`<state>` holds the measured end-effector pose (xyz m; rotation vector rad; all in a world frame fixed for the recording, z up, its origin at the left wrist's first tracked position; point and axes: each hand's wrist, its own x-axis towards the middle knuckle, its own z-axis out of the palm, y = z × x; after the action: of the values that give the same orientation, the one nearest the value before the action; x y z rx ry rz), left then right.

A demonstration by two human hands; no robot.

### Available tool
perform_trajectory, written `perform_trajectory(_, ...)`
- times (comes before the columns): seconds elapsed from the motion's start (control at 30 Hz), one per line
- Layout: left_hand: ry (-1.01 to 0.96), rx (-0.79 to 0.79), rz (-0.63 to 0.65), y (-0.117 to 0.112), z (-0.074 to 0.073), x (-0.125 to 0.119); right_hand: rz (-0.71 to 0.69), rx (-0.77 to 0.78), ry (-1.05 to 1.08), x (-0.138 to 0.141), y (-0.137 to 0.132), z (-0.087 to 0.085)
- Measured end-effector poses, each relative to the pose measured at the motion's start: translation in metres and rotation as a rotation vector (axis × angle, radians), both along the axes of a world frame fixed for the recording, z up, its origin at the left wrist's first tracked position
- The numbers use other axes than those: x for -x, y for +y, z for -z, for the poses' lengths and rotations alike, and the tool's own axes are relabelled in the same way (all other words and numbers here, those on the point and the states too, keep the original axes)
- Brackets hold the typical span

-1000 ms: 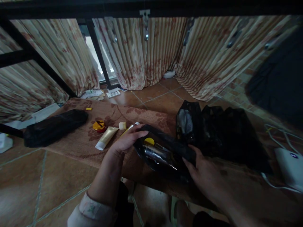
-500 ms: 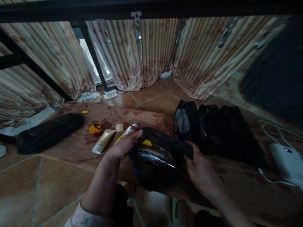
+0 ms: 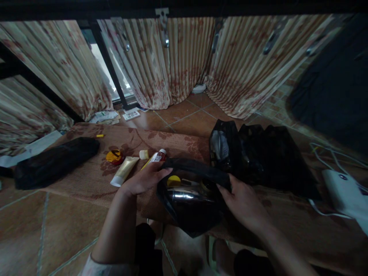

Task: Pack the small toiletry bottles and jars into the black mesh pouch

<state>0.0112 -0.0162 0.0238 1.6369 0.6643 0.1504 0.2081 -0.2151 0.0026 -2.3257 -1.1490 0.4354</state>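
Note:
A black mesh bag [image 3: 191, 220] hangs between my hands, its mouth facing up. My left hand [image 3: 148, 178] pinches the left end of its rim, and my right hand [image 3: 240, 197] grips the right end. Inside lie a shiny cylindrical item [image 3: 189, 194], a round yellow lid [image 3: 174, 181] and darker things I cannot make out. Left of the bag, on the cloth, are a gold tube with a white cap [image 3: 125, 171], an amber-and-red round container [image 3: 115, 156], a small cream-capped jar [image 3: 144, 154] and a red-and-yellow bottle [image 3: 158, 156], partly hidden behind my left hand.
A patterned brown cloth [image 3: 184, 143] covers the low bench. Filled black mesh bags [image 3: 258, 157] stand at the right, and a dark pouch [image 3: 57, 163] lies at the left. A white device with cords [image 3: 342, 191] is far right. Striped curtains [image 3: 143, 65] hang behind.
The bag's mouth has tilted slightly and its front sags lower. Both hands keep their hold on the rim. The whole view has shifted a little.

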Motion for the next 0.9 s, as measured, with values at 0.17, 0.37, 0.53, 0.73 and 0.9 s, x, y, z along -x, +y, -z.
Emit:
perform_trajectory(0.17, -0.012, -0.007, -0.012, -0.001, 0.000, -0.002, 0.002, 0.081, -0.093, -0.005, -0.005, -0.006)
perform_trajectory(0.37, -0.159, -0.129, -0.094, -0.001, 0.003, -0.008, 0.108, -0.034, -0.078, -0.010, -0.012, -0.015)
perform_trajectory(0.53, -0.182, -0.138, 0.003, -0.005, -0.002, -0.010, 0.121, -0.221, -0.021, -0.007, -0.018, -0.022)
perform_trajectory(0.73, -0.069, -0.333, 0.022, 0.001, -0.006, -0.010, 0.427, -0.628, -0.180, -0.059, -0.039, -0.022)
perform_trajectory(0.9, 0.025, -0.396, -0.002, 0.004, -0.013, -0.017, 0.775, -0.331, -0.468, -0.153, -0.096, 0.008)
